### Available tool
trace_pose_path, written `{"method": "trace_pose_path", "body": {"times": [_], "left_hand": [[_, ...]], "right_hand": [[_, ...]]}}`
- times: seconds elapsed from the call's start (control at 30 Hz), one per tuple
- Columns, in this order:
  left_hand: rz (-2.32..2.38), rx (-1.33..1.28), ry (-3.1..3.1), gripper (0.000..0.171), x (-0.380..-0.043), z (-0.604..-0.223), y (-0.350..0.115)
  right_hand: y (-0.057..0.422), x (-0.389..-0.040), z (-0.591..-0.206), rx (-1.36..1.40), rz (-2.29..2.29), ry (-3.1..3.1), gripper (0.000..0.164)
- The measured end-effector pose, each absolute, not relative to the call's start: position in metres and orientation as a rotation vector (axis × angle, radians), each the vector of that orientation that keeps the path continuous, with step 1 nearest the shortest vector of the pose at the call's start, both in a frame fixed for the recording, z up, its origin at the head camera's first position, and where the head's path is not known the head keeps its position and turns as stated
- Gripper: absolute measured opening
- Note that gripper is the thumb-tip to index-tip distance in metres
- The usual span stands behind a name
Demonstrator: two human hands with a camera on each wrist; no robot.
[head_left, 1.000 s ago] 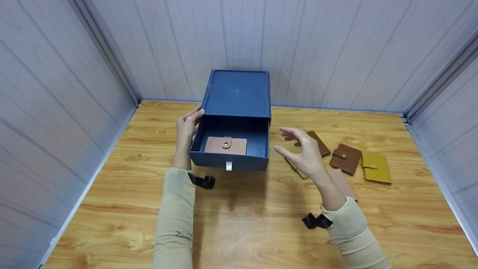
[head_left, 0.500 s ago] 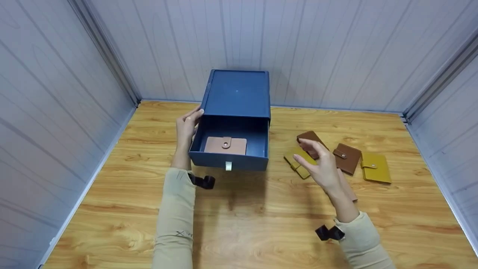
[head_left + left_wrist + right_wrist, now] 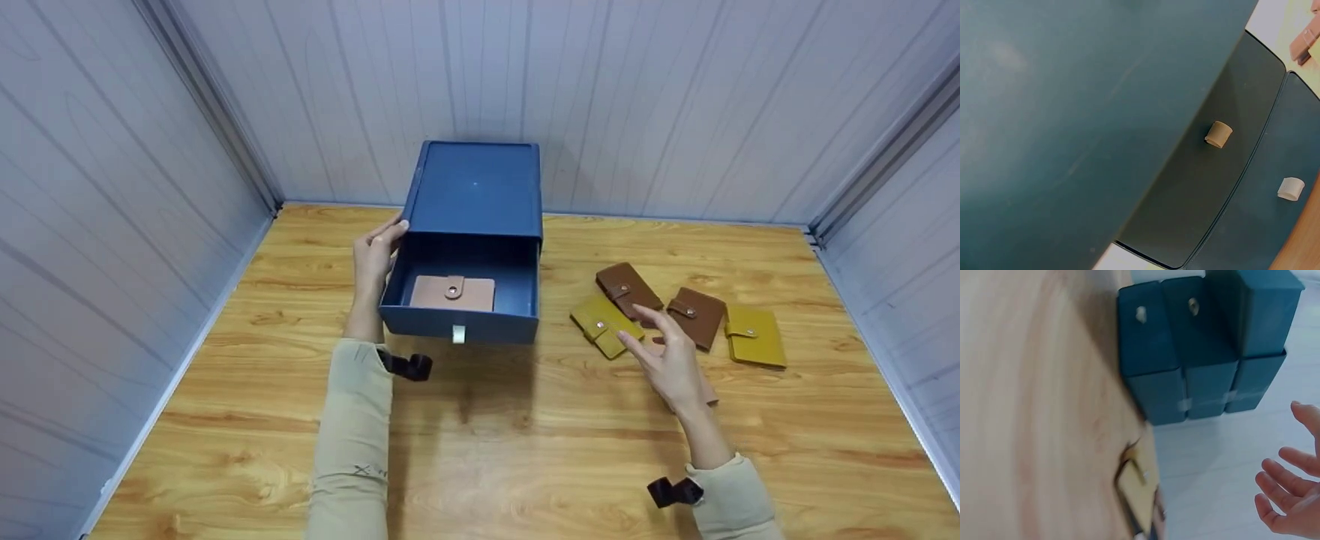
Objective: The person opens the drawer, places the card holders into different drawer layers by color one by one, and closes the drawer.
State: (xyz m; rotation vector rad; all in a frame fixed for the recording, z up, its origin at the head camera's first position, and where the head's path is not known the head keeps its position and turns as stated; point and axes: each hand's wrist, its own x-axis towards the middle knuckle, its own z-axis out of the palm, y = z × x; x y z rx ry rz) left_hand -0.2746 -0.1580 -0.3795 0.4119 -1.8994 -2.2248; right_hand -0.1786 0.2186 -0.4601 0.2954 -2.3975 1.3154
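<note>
The blue drawer cabinet (image 3: 480,187) stands near the back wall with its top drawer (image 3: 517,289) pulled out. A pink snap wallet (image 3: 472,292) lies inside that drawer. My left hand (image 3: 371,259) holds the cabinet's left side, thumb at the front corner. To the right, my right hand (image 3: 675,364) hovers with fingers spread and nothing in them. Under it, a second pink wallet (image 3: 708,394) is mostly hidden. Around the hand lie a yellow wallet (image 3: 600,322), a brown wallet (image 3: 626,285), another brown wallet (image 3: 697,315) and another yellow wallet (image 3: 757,337).
Lower drawers with small pull tabs (image 3: 1141,315) show beneath the open one in the right wrist view. Pale panel walls (image 3: 487,67) enclose the wooden table (image 3: 480,480) at the back and both sides.
My right hand has moved from beside the drawer toward the right and nearer to me, over the wallets. The left hand and the cabinet have stayed in place.
</note>
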Motion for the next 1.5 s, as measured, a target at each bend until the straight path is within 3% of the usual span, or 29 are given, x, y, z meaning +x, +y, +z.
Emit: {"method": "trace_pose_path", "body": {"times": [0.6, 1.5], "left_hand": [[-2.249, 0.359, -1.86, 0.035, -0.27, -0.378, -0.159], [-2.229, 0.351, -1.895, 0.035, -0.273, -0.381, -0.159]], "right_hand": [[0.268, -0.191, -0.509, 0.103, 1.157, -2.768, 0.066], [0.287, -0.19, -0.517, -0.074, 1.037, -3.014, 0.1]]}}
